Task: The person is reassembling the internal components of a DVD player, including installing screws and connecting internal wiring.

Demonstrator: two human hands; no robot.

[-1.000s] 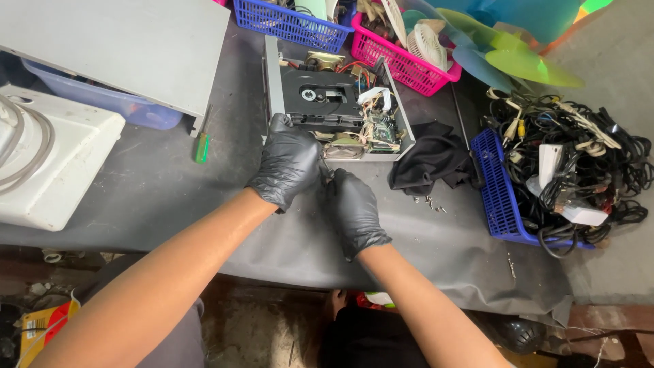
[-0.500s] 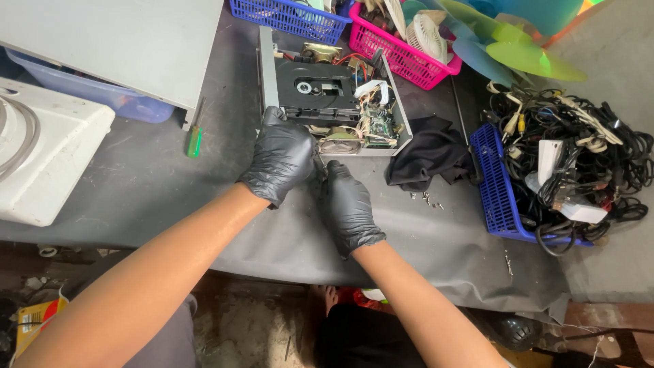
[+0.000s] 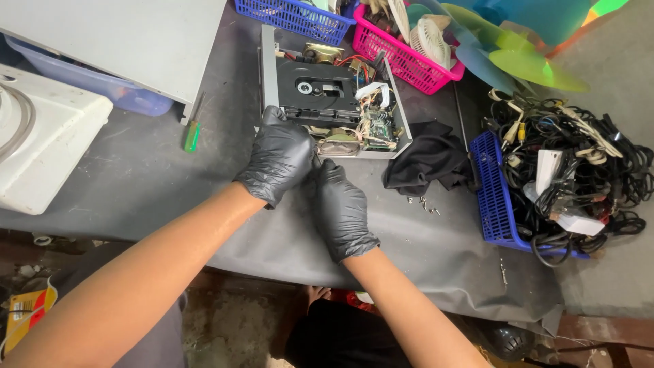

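Observation:
An opened disc player [image 3: 272, 75] with a black disc tray, wires and a green circuit board lies on the dark table cover. My left hand [image 3: 279, 160], in a black glove, curls over the player's front left corner. Just right of it, touching it, my right hand [image 3: 343, 208], also gloved, has its fingers closed and pointing at the player's front edge. Whatever sits between the two hands is hidden by the gloves.
A green-handled screwdriver [image 3: 192, 135] lies left of the player and a black cloth [image 3: 429, 158] to its right, with small loose screws [image 3: 424, 202] nearby. A blue basket [image 3: 496, 197] holds tangled cables. Blue [image 3: 293, 17] and pink baskets [image 3: 402, 58] stand behind. A white appliance [image 3: 41, 150] sits far left.
Both hands have stayed pressed together at the player's front edge. Only the view has shifted slightly.

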